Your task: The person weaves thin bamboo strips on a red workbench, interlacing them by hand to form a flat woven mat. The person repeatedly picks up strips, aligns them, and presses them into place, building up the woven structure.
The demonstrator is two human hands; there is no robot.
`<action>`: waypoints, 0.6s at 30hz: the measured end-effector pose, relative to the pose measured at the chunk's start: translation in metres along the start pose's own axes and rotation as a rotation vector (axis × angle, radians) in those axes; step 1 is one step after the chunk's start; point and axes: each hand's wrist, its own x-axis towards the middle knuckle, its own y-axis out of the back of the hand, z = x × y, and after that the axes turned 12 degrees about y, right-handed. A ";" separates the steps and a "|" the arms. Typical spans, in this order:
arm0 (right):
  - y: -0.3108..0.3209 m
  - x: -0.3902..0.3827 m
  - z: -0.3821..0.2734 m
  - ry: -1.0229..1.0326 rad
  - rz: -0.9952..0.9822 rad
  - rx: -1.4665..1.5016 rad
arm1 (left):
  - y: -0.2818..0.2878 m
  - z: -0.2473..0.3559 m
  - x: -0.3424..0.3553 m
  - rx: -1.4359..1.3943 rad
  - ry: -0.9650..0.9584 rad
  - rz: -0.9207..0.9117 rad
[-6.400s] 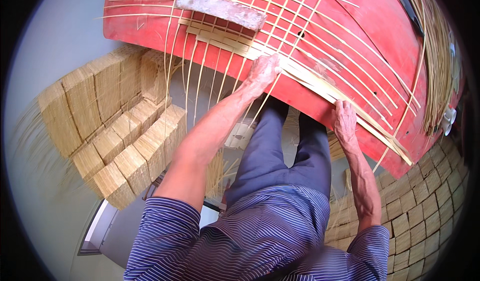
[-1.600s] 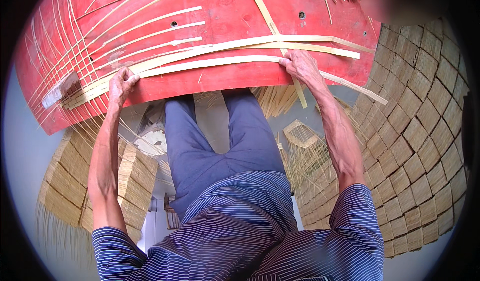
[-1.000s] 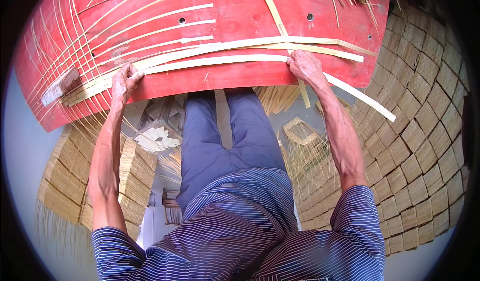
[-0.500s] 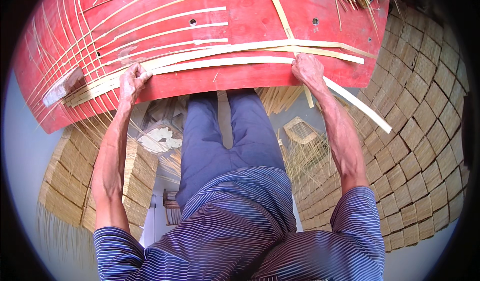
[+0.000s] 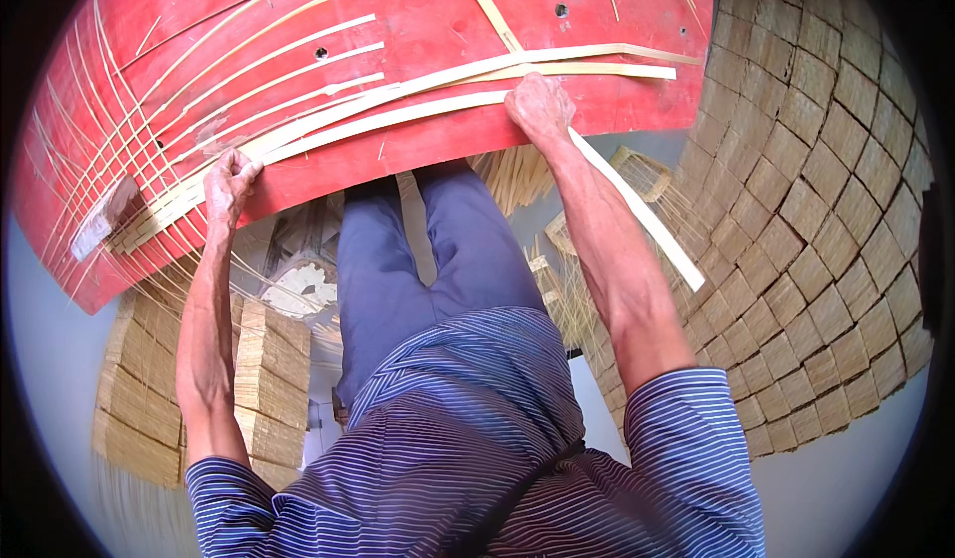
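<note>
Near strip: the near strip (image 5: 398, 115), pale and flat, lies along the near side of the red board (image 5: 438, 31), running from the left hand to the right hand and on past it.
Left hand: thumb and bent fingers of the left hand (image 5: 231, 188) are pinched on the near strip, beside the woven part; strips crowd together there, so whether it touches others too is hard to tell.
Right hand: the right hand (image 5: 540, 108) is clenched round the near strip, knuckles up, close to the crossing of other strips.
Strip end: beyond the right fist it bends down past the board's edge, its tip hanging free near the right forearm.
Other long strips: two pale strips (image 5: 617, 69) lie just behind the held one, spreading apart toward the right; a slanting strip (image 5: 482, 1) meets them from the far side.
Woven part: thin strips cross in an open grid (image 5: 119, 165) at the board's left.
Block: a rough, pale block (image 5: 107, 218) rests on the grid.
Around: woven tan stacks (image 5: 836, 260) fill the right; a smaller tan stack (image 5: 269, 389) stands below the left forearm.
</note>
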 end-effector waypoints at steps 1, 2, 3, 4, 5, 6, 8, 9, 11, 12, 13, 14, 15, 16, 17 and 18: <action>0.003 0.000 0.004 0.020 -0.014 -0.002 | -0.001 0.001 0.000 0.015 -0.006 0.001; 0.000 -0.002 0.011 0.081 0.028 -0.038 | 0.000 0.000 0.001 0.029 -0.012 0.003; -0.002 0.001 0.022 0.137 -0.038 -0.053 | 0.001 -0.002 0.002 0.042 -0.016 0.007; -0.001 0.009 0.037 0.195 -0.102 -0.067 | 0.002 -0.002 0.002 0.050 -0.021 0.009; 0.003 0.016 0.054 0.252 -0.166 -0.081 | 0.003 -0.002 0.002 0.054 -0.021 0.008; 0.012 0.021 0.072 0.377 -0.276 -0.056 | 0.003 -0.004 0.002 0.057 -0.016 0.010; 0.036 0.025 0.116 0.458 -0.319 0.007 | 0.002 0.004 -0.002 0.081 -0.001 0.019; 0.046 0.028 0.143 0.526 -0.317 -0.035 | 0.001 0.002 -0.002 0.076 -0.007 0.015; 0.068 0.029 0.182 0.510 -0.323 0.139 | 0.004 -0.008 0.002 0.060 -0.016 0.010; 0.075 0.028 0.202 0.429 -0.338 0.216 | 0.001 -0.004 0.002 0.037 -0.021 -0.003; 0.080 0.030 0.213 0.394 -0.356 0.221 | 0.002 -0.003 0.002 0.040 -0.017 -0.002; 0.083 0.033 0.223 0.359 -0.375 0.227 | 0.002 -0.003 0.003 0.044 -0.013 -0.001; 0.086 0.034 0.224 0.325 -0.394 0.234 | 0.004 -0.005 0.003 0.049 -0.008 0.001; 0.087 0.037 0.223 0.301 -0.394 0.241 | 0.006 -0.008 0.004 0.063 -0.016 -0.011; 0.086 0.041 0.220 0.280 -0.396 0.212 | 0.007 -0.011 0.005 0.069 -0.017 -0.010; 0.084 0.046 0.219 0.256 -0.396 0.182 | 0.007 -0.010 0.006 0.074 -0.020 -0.013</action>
